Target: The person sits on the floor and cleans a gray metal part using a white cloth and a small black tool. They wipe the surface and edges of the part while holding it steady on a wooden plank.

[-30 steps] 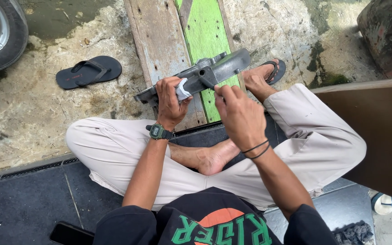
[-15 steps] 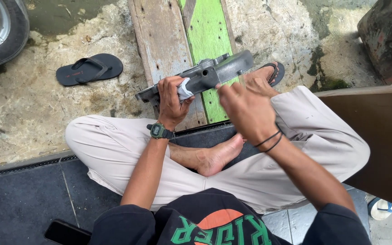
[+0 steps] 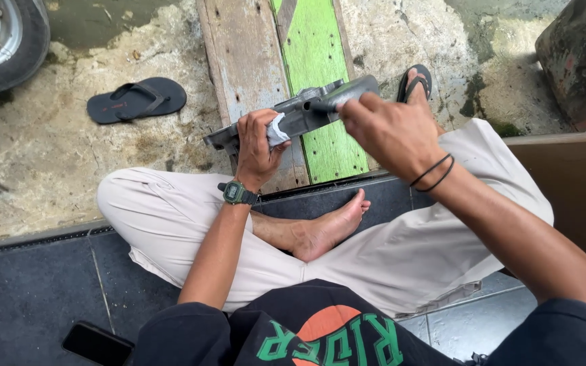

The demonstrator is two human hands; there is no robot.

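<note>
While the left hand (image 3: 256,146) clamps a white rag (image 3: 276,131) against the grey metal casing (image 3: 293,116), the right hand (image 3: 391,132) pinches closed on the casing's far end; the casing lies across the green plank (image 3: 317,61), above the crossed legs; a black sandal (image 3: 137,99) lies well left of the plank.

Right hand (image 3: 391,132) slid up (rightward) along casing (image 3: 300,115).

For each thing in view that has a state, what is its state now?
Left hand: closed around white cloth and grey metal cover.
Right hand: on the cover's far end.
Grey metal cover: held tilted above green plank.
Loose sandal: lying flat on concrete, unworn.
</note>
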